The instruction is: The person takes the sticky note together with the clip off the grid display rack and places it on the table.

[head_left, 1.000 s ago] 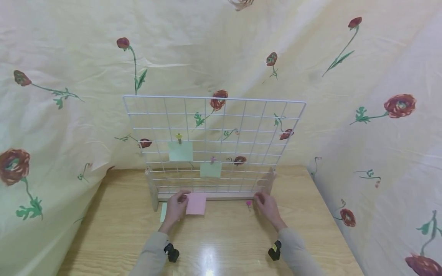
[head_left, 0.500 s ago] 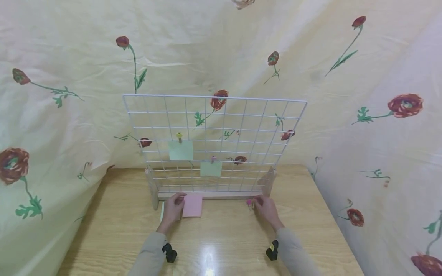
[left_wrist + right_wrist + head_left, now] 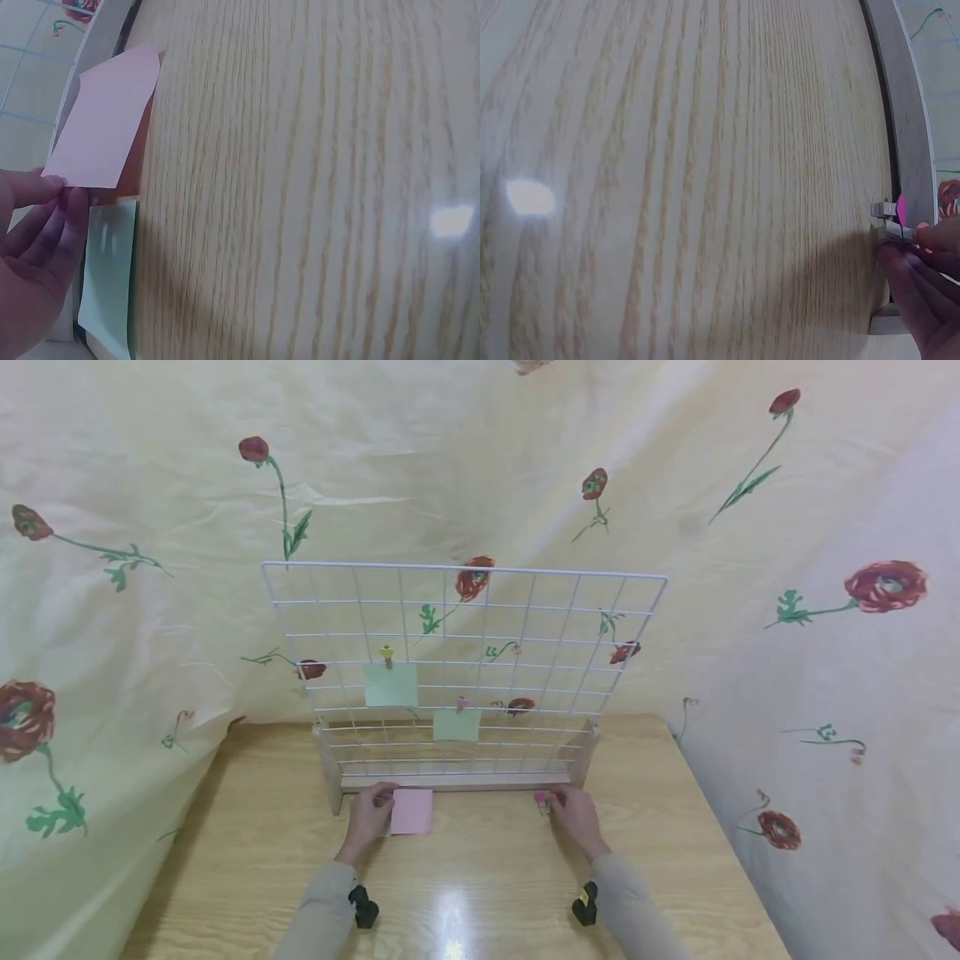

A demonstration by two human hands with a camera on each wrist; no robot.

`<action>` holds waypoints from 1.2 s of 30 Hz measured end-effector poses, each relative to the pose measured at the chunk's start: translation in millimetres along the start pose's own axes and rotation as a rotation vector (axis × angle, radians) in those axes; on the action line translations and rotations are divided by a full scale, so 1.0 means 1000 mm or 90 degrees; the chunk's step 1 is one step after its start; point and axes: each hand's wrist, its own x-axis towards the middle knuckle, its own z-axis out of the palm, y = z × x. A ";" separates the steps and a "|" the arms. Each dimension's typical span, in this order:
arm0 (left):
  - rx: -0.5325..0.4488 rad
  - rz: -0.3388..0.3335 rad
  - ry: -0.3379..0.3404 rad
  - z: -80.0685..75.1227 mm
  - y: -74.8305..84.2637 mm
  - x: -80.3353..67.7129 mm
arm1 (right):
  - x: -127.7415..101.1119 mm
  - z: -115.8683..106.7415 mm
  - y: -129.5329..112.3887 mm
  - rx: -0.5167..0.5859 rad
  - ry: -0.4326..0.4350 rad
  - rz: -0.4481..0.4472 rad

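Note:
My left hand [image 3: 366, 817] pinches a pink paper note [image 3: 412, 812] at its edge, thumb against fingertips. In the left wrist view this note [image 3: 105, 124] is lifted, slightly curved, above the table. Below it a green paper note [image 3: 109, 277] lies by the same hand, mostly hidden in the head view. My right hand [image 3: 576, 814] pinches a small wooden clothespin [image 3: 894, 231] near the foot of the wire grid rack. Right beside it lies another small clothespin [image 3: 883, 208]; a pink ornament [image 3: 901, 210] shows there, and which clothespin bears it is hard to tell.
A white wire grid [image 3: 510, 635] stands in a wooden base [image 3: 465, 782] behind both hands. On it hang two green notes, one under a yellow-topped clothespin [image 3: 387, 657], one under a pink-topped clothespin [image 3: 462, 702]. Flowered cloth [image 3: 150, 635] surrounds the wooden table [image 3: 480, 877].
My left hand has shifted left and a little nearer with the pink note, covering the green note in the head view. My right hand has edged toward the pink-topped clothespin, its own clothespin coming alongside.

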 end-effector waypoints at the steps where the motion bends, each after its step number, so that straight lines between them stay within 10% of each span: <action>1: 0.005 -0.004 0.000 0.000 0.000 0.000 | 0.001 0.001 0.000 -0.003 0.000 -0.001; 13: 0.039 0.001 0.001 -0.001 -0.002 -0.001 | 0.005 0.000 0.001 -0.061 -0.005 -0.025; 36: 0.020 0.082 0.032 -0.018 0.008 0.005 | 0.009 -0.022 -0.032 0.078 0.020 -0.079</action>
